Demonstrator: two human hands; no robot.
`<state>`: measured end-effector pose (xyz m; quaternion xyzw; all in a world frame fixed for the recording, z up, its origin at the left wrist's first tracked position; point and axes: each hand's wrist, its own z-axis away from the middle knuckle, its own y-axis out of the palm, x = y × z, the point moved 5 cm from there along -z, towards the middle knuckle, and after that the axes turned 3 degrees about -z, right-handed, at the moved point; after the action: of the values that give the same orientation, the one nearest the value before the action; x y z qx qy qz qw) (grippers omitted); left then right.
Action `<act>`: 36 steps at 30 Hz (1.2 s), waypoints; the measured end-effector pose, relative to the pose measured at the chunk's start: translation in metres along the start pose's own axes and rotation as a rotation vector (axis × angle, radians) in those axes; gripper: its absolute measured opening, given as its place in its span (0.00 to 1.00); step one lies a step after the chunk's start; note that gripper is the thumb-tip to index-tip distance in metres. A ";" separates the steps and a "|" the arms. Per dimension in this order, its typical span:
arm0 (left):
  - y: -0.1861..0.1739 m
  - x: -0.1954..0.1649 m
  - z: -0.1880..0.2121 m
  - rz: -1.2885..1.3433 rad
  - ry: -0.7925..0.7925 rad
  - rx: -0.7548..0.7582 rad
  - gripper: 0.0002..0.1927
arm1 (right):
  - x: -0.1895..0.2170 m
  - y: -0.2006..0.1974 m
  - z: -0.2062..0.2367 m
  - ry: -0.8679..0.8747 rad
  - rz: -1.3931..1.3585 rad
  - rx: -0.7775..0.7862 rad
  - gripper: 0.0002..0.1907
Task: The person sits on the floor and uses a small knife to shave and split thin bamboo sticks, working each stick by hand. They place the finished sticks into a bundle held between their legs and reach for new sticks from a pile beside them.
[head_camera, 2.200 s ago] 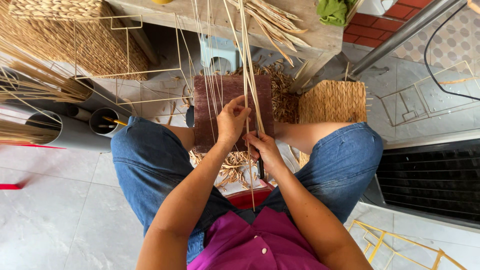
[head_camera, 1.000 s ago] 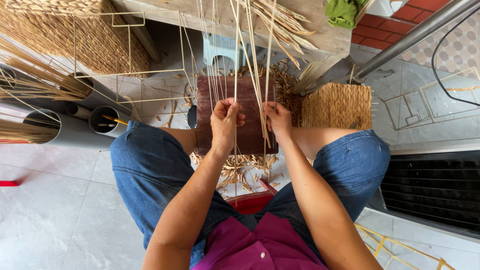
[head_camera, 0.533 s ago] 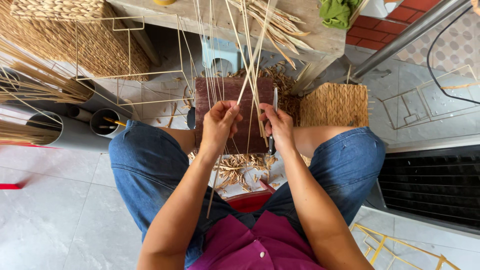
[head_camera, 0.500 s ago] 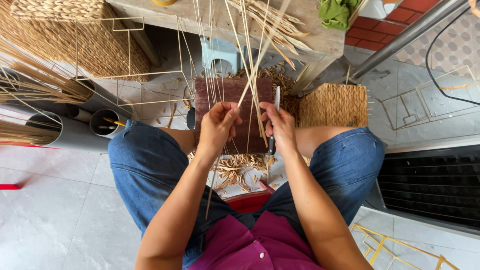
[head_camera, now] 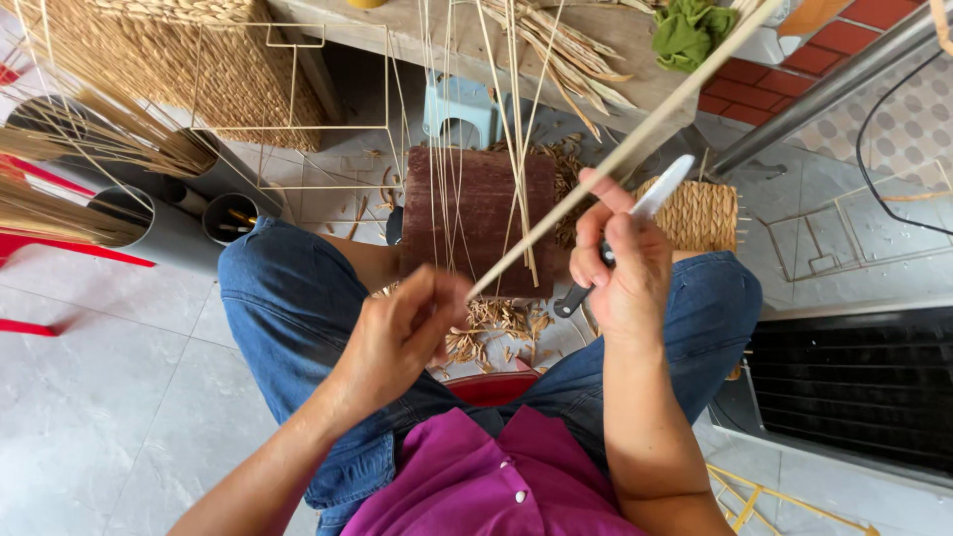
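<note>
A long pale reed is held slantwise between the two hands, its near end pinched in the fingertips of the left hand, its far part running up past the right hand toward the upper right. The right hand is closed around the black handle of a knife, whose pale blade points up and away, just beside the reed. Just beyond both hands a dark woven block is seen standing between the knees, with thin upright strands rising from it. Below the hands, dry trimmings lie scattered on the floor. A small woven basket stands just beyond the right hand. Farther out, beyond the block, a light blue stool is placed. Well to the left of the left hand, grey tubes filled with reed bundles are laid.
</note>
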<state>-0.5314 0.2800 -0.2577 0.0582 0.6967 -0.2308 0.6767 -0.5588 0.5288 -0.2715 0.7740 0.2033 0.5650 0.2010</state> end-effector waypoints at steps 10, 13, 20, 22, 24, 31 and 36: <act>-0.083 0.222 0.180 0.021 -0.455 -0.102 0.10 | -0.009 -0.010 0.021 -0.061 0.006 -0.177 0.07; -0.130 0.223 0.211 -0.165 -0.428 -0.192 0.09 | -0.001 0.006 0.027 -0.087 0.000 -0.171 0.06; -0.132 0.079 0.182 -0.503 -0.143 -0.620 0.10 | -0.007 0.072 0.062 -0.039 0.120 0.006 0.05; -0.105 0.030 0.161 -0.416 0.063 -0.599 0.12 | -0.009 0.092 0.076 -0.026 0.239 0.070 0.05; -0.074 -0.012 0.143 -0.281 0.231 -0.488 0.14 | -0.012 0.111 0.085 -0.034 0.357 0.159 0.05; -0.027 -0.068 0.091 -0.138 0.464 -0.316 0.11 | -0.024 0.143 0.102 -0.176 0.635 0.330 0.07; -0.033 -0.051 0.097 -0.054 0.486 -0.364 0.06 | -0.033 0.141 0.102 0.014 0.633 0.447 0.18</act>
<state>-0.4519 0.2236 -0.1980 -0.0287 0.8695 -0.0994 0.4831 -0.4581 0.3849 -0.2504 0.8194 0.0738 0.5461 -0.1582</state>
